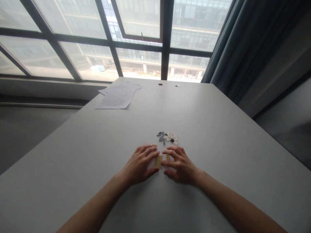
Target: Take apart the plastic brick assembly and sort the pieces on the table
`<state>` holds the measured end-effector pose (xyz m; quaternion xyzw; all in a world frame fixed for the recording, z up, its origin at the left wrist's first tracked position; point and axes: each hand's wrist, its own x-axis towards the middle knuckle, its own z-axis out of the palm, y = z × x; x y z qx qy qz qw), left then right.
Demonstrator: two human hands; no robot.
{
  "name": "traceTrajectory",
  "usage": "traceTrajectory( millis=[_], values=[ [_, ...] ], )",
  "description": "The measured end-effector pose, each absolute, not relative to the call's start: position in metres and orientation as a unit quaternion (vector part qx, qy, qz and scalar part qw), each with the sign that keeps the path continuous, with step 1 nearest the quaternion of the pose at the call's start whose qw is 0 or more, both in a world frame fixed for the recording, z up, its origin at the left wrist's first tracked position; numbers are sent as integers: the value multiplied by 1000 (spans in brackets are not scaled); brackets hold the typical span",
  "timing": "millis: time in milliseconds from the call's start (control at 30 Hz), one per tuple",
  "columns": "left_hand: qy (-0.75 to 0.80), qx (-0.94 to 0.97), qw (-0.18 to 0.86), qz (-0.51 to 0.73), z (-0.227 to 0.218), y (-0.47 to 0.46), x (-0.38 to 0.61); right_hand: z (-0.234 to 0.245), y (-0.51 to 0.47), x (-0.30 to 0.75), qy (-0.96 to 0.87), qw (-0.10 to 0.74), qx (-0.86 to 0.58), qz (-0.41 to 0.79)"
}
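Observation:
A tan studded plate (158,160) lies flat on the white table (209,116) between my two hands. My left hand (140,164) rests palm down, fingers stretched toward the plate's left edge and touching it. From the other side my right hand (179,165) reaches in, fingertips on the plate and on a small tan piece (167,157) beside it. Another small tan piece (154,145) peeks out above my left fingers. Just beyond the hands sits a small heap of grey, black and cream bricks (167,137).
Printed paper sheets (118,96) lie at the table's far left corner. Two small round holes (160,84) mark the far edge. A large window spans the back, and a dark curtain (245,48) hangs at the right.

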<state>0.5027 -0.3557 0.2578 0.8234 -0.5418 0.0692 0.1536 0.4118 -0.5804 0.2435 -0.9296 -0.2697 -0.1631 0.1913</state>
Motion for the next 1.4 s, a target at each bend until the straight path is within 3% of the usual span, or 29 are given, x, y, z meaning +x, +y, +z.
traceTrajectory(
  millis=[867,1133,1400],
  values=[
    [-540,823,163,67,256,-356,502,247,-580,413,-270,188,-928,-176],
    [-529,826,180,74,254,-355,504,249,-593,422,-150,243,-931,-229],
    [-527,826,185,81,255,-356,503,258,-602,465,-77,228,-958,-159]
  ],
)
